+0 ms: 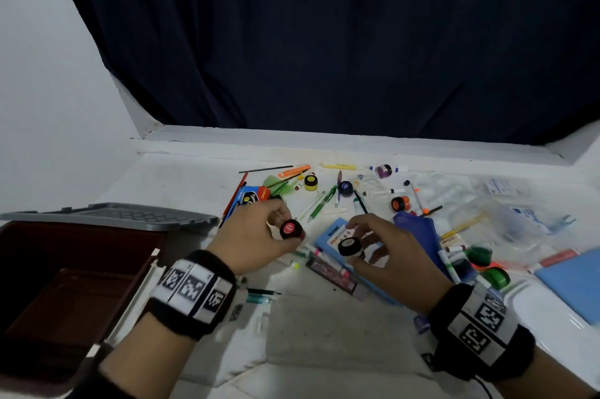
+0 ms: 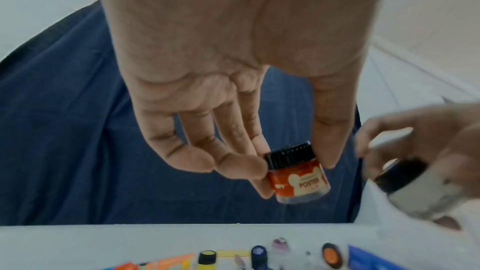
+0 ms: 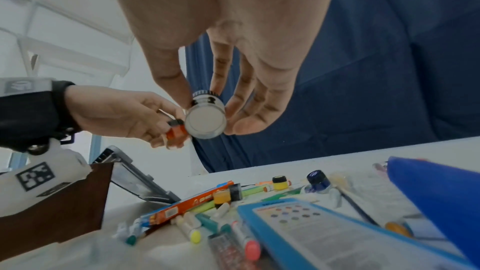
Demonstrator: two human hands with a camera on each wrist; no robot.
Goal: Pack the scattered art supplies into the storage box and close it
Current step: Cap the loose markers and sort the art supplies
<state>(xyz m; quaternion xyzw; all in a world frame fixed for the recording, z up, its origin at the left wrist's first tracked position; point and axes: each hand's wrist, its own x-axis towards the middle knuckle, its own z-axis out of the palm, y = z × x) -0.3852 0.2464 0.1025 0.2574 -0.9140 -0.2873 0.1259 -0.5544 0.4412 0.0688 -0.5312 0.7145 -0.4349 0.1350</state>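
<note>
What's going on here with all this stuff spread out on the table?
A person is tidying art supplies. The left hand pinches a small red paint jar and the right hand pinches a white paint jar, both lifted above the table. The brown storage box stands open at the left with its grey lid swung back. Markers, pencils and more paint jars lie scattered, unpacked.

My hands are bare. Each wrist wears a broad black fabric cuff: my left cuff [image 1: 194,294] carries a band of white panels printed with black square code marks, and my right cuff [image 1: 480,330] carries the same. A thin black cable [image 1: 487,389] trails from the right one.
</note>
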